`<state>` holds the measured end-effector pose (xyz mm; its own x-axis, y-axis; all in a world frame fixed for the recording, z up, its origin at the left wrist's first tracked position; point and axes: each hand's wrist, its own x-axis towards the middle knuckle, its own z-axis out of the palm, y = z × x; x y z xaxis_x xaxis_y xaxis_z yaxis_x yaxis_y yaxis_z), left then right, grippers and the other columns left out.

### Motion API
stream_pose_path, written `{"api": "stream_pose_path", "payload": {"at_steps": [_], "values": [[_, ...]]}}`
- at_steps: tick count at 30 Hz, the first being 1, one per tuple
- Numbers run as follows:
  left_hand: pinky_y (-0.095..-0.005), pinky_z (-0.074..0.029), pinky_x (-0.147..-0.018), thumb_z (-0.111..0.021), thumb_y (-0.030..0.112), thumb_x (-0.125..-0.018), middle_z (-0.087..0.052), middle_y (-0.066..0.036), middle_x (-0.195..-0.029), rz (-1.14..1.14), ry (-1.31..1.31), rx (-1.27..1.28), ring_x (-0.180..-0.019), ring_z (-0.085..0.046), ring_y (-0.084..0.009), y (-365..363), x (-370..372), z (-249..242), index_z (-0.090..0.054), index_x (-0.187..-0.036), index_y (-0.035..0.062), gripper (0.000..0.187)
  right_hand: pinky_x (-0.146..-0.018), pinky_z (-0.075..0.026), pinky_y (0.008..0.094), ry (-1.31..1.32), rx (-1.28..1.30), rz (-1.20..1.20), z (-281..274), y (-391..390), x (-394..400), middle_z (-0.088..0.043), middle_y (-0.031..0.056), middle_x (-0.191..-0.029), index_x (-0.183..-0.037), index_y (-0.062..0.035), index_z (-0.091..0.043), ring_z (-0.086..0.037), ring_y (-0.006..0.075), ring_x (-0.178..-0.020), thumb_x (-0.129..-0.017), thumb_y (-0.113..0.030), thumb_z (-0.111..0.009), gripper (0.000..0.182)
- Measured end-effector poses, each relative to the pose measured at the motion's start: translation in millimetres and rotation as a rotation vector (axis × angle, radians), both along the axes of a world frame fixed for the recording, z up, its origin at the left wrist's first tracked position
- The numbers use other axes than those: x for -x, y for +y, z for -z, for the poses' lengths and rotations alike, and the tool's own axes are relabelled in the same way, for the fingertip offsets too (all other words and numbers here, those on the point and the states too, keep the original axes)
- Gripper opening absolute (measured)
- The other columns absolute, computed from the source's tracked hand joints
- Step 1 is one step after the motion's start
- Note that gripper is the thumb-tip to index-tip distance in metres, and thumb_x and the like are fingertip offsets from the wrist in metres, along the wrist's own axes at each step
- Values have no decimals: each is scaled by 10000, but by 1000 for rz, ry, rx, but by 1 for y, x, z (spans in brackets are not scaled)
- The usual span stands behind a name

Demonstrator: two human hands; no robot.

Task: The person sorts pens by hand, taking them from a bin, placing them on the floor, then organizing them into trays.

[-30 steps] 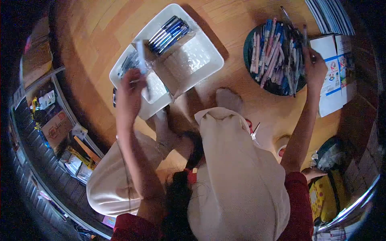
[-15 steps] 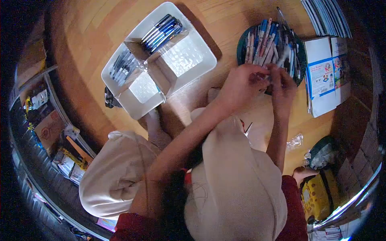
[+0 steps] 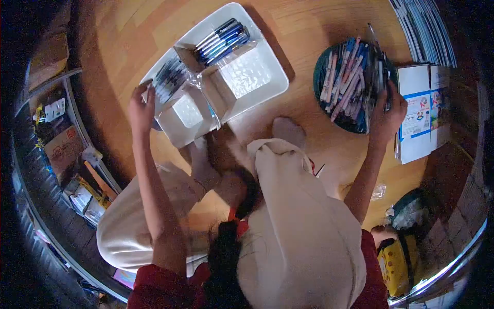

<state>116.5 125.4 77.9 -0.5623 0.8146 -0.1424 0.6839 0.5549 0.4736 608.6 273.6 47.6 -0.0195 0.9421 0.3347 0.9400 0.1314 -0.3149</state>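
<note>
My left hand (image 3: 141, 109) is at the left rim of a white divided bin (image 3: 282, 77). Its thumb and fingers curl close together beside the compartment of clear and grey pens (image 3: 171, 77); what they hold, if anything, is hidden. A bundle of blue and black pens (image 3: 221, 42) lies in the bin's upper compartment. On the right, my right hand (image 3: 389, 114) reaches over the edge of a dark green basket (image 3: 321, 77) full of pens. Its fingers close around a dark pen (image 3: 387, 103) there. Pink and white pens (image 3: 346, 82) fill the basket's left part.
Right of the basket lie a white and blue printed box (image 3: 416, 116) and a stack of booklets (image 3: 424, 31). A clear plastic scrap (image 3: 379, 192), a second basket with plastic (image 3: 411, 211) and a yellow bag (image 3: 396, 268) are lower right. A shelf (image 3: 77, 154) runs along the left.
My hands, together over the basket before, have parted. The left has gone across to the bin's left rim; the right has moved to the basket's right edge. The view has shifted slightly.
</note>
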Motion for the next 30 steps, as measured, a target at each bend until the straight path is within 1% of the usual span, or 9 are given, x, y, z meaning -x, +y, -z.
{"api": "stream_pose_path", "payload": {"at_steps": [4,7,10,16,20,23,26,27,30], "values": [[-360,-395,-892,-539,269,-836,-508,-183,-1174,255,116,128,-1064,-506,-313,24,21,23,-491,-1170,44,406,-757,-439,320,248,-5,-95,-12,-5,20,-597,128,-925,-966,-44,-617,-563,230,-818,-836,-86,-528,163],[-381,-379,-923,-541,351,-824,-462,-204,-1215,390,175,181,-1095,-471,-342,27,28,43,-421,-1227,33,527,-717,-445,291,270,22,-218,-12,-8,35,-598,101,-902,-922,-38,-615,-561,189,-791,-834,-63,-527,126],[-375,-364,-942,-542,451,-800,-452,-218,-1224,332,128,257,-1124,-451,-343,31,26,41,-395,-1247,11,644,-771,-427,353,418,213,-233,-10,-18,64,-591,136,-872,-907,-47,-610,-547,272,-820,-814,-55,-513,134],[-363,-341,-969,-598,642,-655,-425,-252,-1239,331,-203,477,-1157,-428,-310,46,54,58,-347,-1241,-96,975,-723,-440,367,554,353,-434,1,-36,125,-565,129,-809,-884,-65,-592,-558,293,-822,-819,-95,-514,106],[-365,-341,-966,-632,633,-629,-452,-244,-1212,393,-245,510,-1140,-443,-296,53,60,44,-366,-1218,-116,989,-667,-436,298,675,460,-473,19,-44,155,-560,111,-809,-885,-61,-610,-556,255,-752,-819,-66,-515,116],[-360,-352,-949,-644,603,-645,-491,-231,-1172,439,-289,564,-1108,-470,-285,60,60,37,-397,-1207,-103,936,-701,-408,333,779,475,-519,20,-47,174,-561,94,-807,-876,-91,-611,-547,256,-789,-815,-97,-517,113],[-355,-364,-930,-644,585,-662,-520,-220,-1138,460,-359,562,-1075,-492,-275,69,48,24,-423,-1195,-94,890,-722,-369,360,475,353,-594,28,-45,182,-564,67,-809,-867,-119,-609,-535,238,-828,-806,-140,-525,106],[-353,-368,-924,-639,584,-668,-527,-215,-1131,455,-358,533,-1065,-498,-271,68,52,27,-431,-1191,-90,878,-700,-348,369,436,326,-575,34,-46,184,-567,33,-803,-850,-146,-607,-528,213,-830,-794,-162,-535,92],[-346,-371,-919,-631,603,-660,-534,-207,-1125,453,-307,552,-1054,-505,-268,69,64,33,-448,-1181,-83,881,-691,-343,357,403,315,-550,41,-48,188,-569,18,-802,-839,-160,-608,-522,212,-813,-785,-159,-540,87]]}}
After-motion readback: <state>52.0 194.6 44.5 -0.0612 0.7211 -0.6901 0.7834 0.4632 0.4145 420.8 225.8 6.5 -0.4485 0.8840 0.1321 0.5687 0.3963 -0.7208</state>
